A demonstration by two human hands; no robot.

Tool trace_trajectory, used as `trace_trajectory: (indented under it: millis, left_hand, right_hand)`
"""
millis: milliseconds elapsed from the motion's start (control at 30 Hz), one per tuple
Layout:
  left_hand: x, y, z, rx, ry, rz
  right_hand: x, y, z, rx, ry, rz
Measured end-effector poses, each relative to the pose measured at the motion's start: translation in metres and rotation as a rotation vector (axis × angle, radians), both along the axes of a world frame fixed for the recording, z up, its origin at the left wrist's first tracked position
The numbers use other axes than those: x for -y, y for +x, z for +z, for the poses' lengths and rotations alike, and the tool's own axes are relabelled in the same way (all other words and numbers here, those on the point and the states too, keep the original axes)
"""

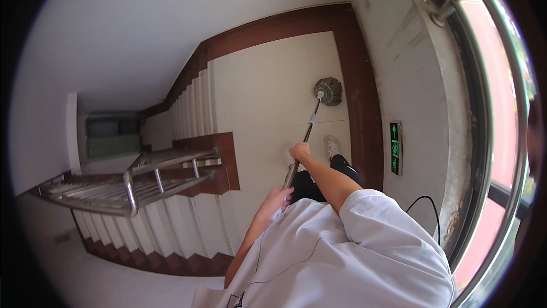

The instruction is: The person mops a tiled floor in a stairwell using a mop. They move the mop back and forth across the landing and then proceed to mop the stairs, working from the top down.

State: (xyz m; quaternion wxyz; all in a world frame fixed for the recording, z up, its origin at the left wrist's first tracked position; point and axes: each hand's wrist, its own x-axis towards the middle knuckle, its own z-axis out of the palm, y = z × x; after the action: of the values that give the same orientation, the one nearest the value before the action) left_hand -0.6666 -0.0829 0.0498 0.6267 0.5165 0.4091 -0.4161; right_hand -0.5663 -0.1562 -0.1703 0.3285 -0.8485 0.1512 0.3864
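A string mop with a round grey-green head (332, 91) rests on the pale landing floor, close to the dark skirting. Its metal handle (308, 132) slants back from the head towards my body, with a pale collar partway along. My right hand (300, 151) is wrapped around the middle of the handle. Nearer my waist, my left hand (278, 201) grips the handle's upper end, where a pale grip partly shows. My shoes (331, 146) are on the floor just short of the mop head, one of them mostly hidden behind my right hand and the handle.
Stairs (194, 103) leave the landing at the far left, and another flight (171, 222) lies at the near left. A metal railing (132, 192) stands between them. On the right are a wall with a lit exit sign (396, 148) and a window with a metal bar (519, 107).
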Motion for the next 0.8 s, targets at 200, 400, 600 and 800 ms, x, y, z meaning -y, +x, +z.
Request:
trace_trajectory:
  millis: [200, 400, 600, 800]
  left_hand:
    - [0.021, -0.019, -0.011, 0.097, 0.268, 0.088]
    - [0.039, 0.016, -0.019, 0.204, 0.376, 0.034]
    - [0.049, 0.018, -0.062, 0.203, 0.118, -0.084]
    - [0.044, 0.038, -0.080, -0.012, -0.505, 0.026]
  right_hand:
    - [-0.041, -0.015, 0.038, -0.531, 0.708, -0.306]
    - [-0.030, -0.008, 0.046, -0.435, 0.962, -0.421]
    - [0.030, 0.007, 0.040, -0.273, 0.815, -0.629]
    - [0.097, 0.004, 0.035, -0.123, 0.792, -1.014]
